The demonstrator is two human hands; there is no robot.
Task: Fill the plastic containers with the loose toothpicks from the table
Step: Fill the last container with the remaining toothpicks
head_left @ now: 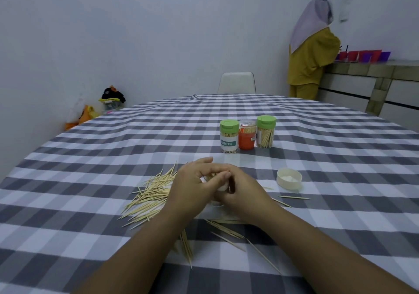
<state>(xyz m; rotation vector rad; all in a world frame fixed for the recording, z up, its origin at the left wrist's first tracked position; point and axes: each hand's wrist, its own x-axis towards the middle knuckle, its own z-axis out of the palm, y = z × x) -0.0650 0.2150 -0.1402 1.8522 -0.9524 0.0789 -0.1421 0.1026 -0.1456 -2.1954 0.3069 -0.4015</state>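
Observation:
A heap of loose toothpicks (pixel 149 197) lies on the checked tablecloth left of my hands, with more scattered toothpicks (pixel 229 230) in front of and between my forearms. My left hand (pixel 192 188) and my right hand (pixel 243 190) meet over a small clear container (pixel 221 188), which they mostly hide. Fingers of both hands curl round it, and toothpick tips show at its mouth. A cream lid (pixel 289 178) lies upside down to the right. Three filled containers stand behind: a green-capped one (pixel 229 136), an orange one (pixel 247 137) and a second green-capped one (pixel 266 131).
The round table (pixel 90 157) carries a grey-and-white checked cloth. A white chair (pixel 237 82) stands at its far side. A person (pixel 311 48) stands at a counter with red and purple cups at the back right. Bags lie on the floor at the far left.

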